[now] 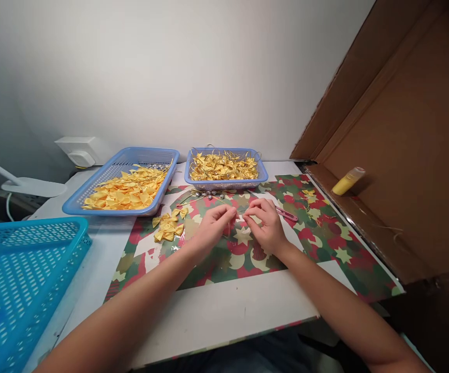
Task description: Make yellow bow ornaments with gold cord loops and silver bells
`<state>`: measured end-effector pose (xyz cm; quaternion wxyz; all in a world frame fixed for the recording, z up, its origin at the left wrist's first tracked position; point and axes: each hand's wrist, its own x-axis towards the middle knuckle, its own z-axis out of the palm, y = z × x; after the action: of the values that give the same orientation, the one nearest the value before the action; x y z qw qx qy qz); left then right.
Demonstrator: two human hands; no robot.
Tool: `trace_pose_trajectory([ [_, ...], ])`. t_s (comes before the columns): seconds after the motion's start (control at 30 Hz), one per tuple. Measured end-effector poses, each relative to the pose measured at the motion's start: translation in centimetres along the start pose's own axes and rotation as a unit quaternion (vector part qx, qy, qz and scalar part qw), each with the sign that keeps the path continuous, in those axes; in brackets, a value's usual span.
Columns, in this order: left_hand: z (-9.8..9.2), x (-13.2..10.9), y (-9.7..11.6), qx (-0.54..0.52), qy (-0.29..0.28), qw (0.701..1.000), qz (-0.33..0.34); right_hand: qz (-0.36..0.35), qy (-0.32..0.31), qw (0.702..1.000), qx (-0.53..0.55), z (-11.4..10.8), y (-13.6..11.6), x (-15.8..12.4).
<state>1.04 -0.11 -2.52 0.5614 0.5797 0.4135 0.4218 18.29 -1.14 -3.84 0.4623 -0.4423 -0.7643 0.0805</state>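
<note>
Reference: 12 o'clock points from my hands toward the wall [208, 77]. The fingers of my left hand [212, 228] are curled, thumb and forefinger pressed together on a thin strand [241, 211]. The fingers of my right hand [266, 228] are bent, thumb and forefinger pinching the strand's other side; the remaining fingers arch above. The strand spans the narrow gap between both hands, above the camouflage-patterned sheet [243, 261] that covers part of the white bench [240, 305]. Its material is too small to tell.

At 9 o'clock, just beside my left hand, lies a small pile of yellow ribbon bows [169, 228]. At 11 o'clock, silver beads [209, 196] lie near the hands. At 12 o'clock stands the small blue basket [226, 184], filled with yellow bows and gold ties. At 10 o'clock, the large blue basket [110, 212] holds a heap of yellow bows. At 8 o'clock, well apart, is the turquoise basket [33, 224].

At 3 o'clock, just beside my right hand, a pink tool [287, 214] lies on the sheet. At 2 o'clock, farther out, a yellow tube [346, 182] stands tilted beside the cardboard panel [410, 155].
</note>
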Motion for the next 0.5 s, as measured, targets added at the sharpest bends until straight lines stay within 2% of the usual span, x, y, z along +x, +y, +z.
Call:
trace_pose_trajectory([
  [0.13,-0.27,0.36,-0.34,-0.031,0.022,0.999,-0.027,-0.042,-0.012,0.999,-0.010,0.17,-0.08,-0.23],
  [0.3,-0.31,0.04,0.13,0.000,0.032,0.999,-0.044,-0.058,0.000,0.998,-0.032,0.06,-0.03,-0.40],
  [0.5,-0.39,-0.07,0.01,0.053,-0.029,0.998,-0.035,-0.044,-0.028,0.998,-0.034,0.10,0.16,-0.43],
])
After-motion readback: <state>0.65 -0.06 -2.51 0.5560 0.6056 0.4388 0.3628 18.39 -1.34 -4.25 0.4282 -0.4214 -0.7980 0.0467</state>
